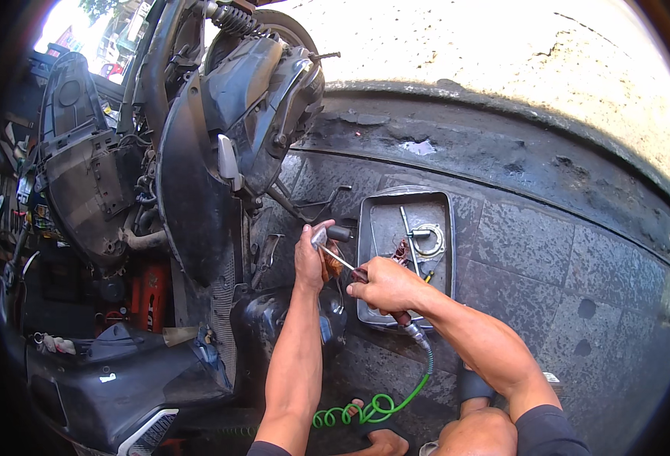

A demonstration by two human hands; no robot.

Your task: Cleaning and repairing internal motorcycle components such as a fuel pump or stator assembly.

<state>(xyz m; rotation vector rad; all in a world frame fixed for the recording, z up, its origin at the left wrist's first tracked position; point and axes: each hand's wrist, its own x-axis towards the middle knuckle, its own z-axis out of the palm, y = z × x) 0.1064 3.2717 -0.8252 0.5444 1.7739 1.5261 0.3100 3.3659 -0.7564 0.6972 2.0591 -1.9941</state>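
Observation:
In my left hand [309,258] is a small metal part [319,238] with a dark cylindrical end [339,232]. The fingers wrap around it, so its full shape is hidden. My right hand [397,286] grips an air blow gun [401,318] with a dark red body. Its thin metal nozzle [338,258] reaches left toward the part, and I cannot tell whether the tip touches it. A green coiled air hose [430,367] runs from the gun's lower end down and left. Something orange [334,266] shows just behind the left hand.
A grey tray [363,220] beside my hands holds a round metal ring part [428,241], a long-handled wrench [405,220] and reddish wires [401,251]. A partly stripped scooter [190,167] fills the left. Black body panels [130,380] lie nearer; a raised kerb [502,144] runs beyond.

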